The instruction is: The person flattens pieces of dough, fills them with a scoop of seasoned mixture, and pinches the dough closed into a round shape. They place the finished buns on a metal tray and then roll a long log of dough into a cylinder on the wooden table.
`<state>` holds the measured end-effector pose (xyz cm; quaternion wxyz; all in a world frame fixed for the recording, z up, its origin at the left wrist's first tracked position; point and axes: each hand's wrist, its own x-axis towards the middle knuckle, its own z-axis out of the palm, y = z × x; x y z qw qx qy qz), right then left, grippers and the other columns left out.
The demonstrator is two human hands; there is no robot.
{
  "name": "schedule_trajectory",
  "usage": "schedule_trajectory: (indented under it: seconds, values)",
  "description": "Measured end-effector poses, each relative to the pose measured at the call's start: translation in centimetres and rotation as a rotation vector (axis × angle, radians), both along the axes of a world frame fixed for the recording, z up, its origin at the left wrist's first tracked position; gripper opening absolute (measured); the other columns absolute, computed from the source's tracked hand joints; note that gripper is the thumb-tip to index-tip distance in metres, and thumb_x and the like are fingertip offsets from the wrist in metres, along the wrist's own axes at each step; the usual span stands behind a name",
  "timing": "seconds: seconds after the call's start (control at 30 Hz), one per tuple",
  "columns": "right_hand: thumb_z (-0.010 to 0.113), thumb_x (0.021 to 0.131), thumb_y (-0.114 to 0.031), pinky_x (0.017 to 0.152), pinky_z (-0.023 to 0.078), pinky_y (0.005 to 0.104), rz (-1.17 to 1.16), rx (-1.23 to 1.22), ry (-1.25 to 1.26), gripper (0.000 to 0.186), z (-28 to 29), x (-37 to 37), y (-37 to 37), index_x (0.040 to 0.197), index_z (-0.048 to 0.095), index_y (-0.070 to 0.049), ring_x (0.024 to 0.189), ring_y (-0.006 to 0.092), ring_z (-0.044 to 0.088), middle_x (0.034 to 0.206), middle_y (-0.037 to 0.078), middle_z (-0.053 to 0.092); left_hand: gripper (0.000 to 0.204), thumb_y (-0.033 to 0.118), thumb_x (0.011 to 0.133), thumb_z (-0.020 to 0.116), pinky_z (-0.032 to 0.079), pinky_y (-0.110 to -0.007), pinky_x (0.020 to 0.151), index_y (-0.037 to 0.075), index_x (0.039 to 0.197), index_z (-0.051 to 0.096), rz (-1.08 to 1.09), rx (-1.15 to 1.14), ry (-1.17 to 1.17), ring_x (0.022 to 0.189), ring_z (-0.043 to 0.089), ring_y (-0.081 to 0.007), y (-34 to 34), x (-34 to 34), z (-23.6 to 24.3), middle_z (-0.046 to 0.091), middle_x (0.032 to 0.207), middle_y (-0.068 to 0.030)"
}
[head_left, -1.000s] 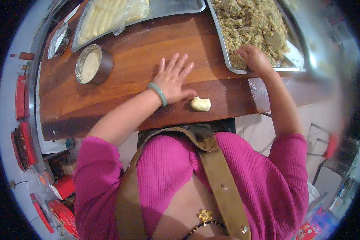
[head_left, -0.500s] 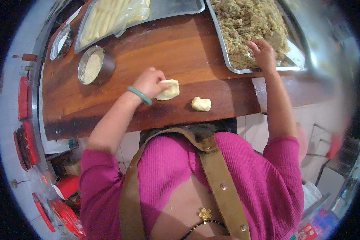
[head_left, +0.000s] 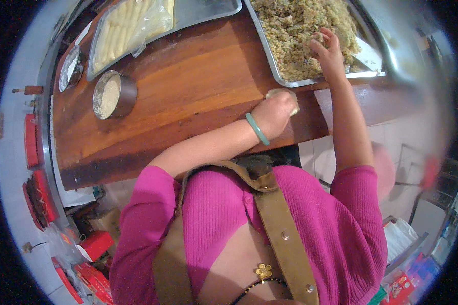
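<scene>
My left hand [head_left: 276,114], with a green bangle at its wrist, is closed on a flattened piece of pale dough [head_left: 296,107]. Only the dough's edges show past the fingers, just in front of the tray of filling. Over that metal tray [head_left: 270,63], my right hand [head_left: 331,57] has its fingers curled together around a small clump of filling [head_left: 318,38]. Loose, crumbly yellow-brown filling [head_left: 285,30] is heaped in the tray. The second dough lump seen earlier on the table does not show; my left forearm covers that area.
A round metal bowl of pale grains [head_left: 111,96] stands at the left of the wooden table [head_left: 188,76]. Behind it, a tray [head_left: 208,11] carries several dough strips [head_left: 119,30] partly under clear plastic [head_left: 155,23]. A foil-like dish [head_left: 70,68] sits at the far left.
My left hand has carried the flat dough rightward, toward the tray. My right hand has lifted slightly from the heap and now pinches some filling. The view has shifted a little.
</scene>
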<state>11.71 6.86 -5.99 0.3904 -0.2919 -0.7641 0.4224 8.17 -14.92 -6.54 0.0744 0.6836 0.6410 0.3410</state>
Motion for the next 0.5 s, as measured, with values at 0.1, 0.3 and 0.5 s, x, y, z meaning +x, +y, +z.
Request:
schedule_trajectory:
  seconds: [0.1,0.3,0.5]
  values:
    - [0.056,0.084,-0.023,0.066,0.044,0.0297,0.029,-0.706,0.35,0.04,1.1,-0.2,0.7,0.12,0.043,-0.011,0.073,0.0165,0.054,0.094,0.013,0.055,0.01,0.002,0.068,0.049,0.043,-0.041,0.069,0.001,0.078,0.052,-0.016,0.153,-0.147,0.078,0.05,-0.0342,0.6,-0.3,0.1,0.052,0.08,-0.0165]
    - [0.049,0.087,-0.031,0.057,0.044,0.0298,0.277,-0.984,0.35,0.025,1.4,0.7,1.7,0.098,0.057,-0.009,0.064,0.0127,0.05,0.087,0.004,0.057,0.014,0.002,0.076,0.048,0.049,-0.039,0.076,0.0,0.09,0.05,0.186,-0.243,-1.482,0.085,0.059,-0.0311,0.3,-2.3,4.2,0.057,0.092,-0.0189]
    - [0.053,0.084,-0.028,0.064,0.045,0.0288,0.316,-0.554,-0.088,0.024,4.0,-0.4,0.9,0.096,0.057,-0.008,0.078,0.0101,0.05,0.084,-0.001,0.054,0.032,0.005,0.078,0.057,0.041,-0.039,0.092,-0.003,0.107,0.049,-0.233,-0.408,-1.997,0.103,0.053,-0.0293,0.7,-2.2,2.8,0.054,0.109,-0.0192]
